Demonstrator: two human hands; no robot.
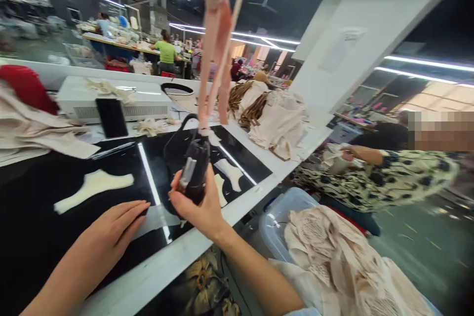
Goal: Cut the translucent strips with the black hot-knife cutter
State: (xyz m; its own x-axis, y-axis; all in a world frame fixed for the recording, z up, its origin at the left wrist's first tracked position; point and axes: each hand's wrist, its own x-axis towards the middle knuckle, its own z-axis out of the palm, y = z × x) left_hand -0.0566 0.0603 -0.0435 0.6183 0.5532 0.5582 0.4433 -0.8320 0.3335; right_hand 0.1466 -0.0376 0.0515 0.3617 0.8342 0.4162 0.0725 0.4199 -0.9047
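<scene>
My right hand (pixel 198 202) is wrapped around a black corded hand tool (pixel 196 163) with a silvery patch on its side. Pink fabric strips (pixel 215 59) run up from the top of the tool, out of view. Stretched out flat on the glossy black tabletop sheet (pixel 111 168), my left hand (pixel 116 227) has its fingertips at the edge of a sheer pale fabric piece (pixel 155 219). A cream cut piece (pixel 94 187) lies beyond my left hand. Two more pale pieces, including a whitish one (pixel 230 174), lie right of the tool, partly behind my hand.
A black phone (pixel 111 117) leans on a white box-like machine (pixel 114 101). Cream garments (pixel 276 118) are heaped at the back right, and pale cloth (pixel 44 121) at left. A blue bin (pixel 272 227) of beige garments stands right, near a person in a patterned sleeve (pixel 418 177).
</scene>
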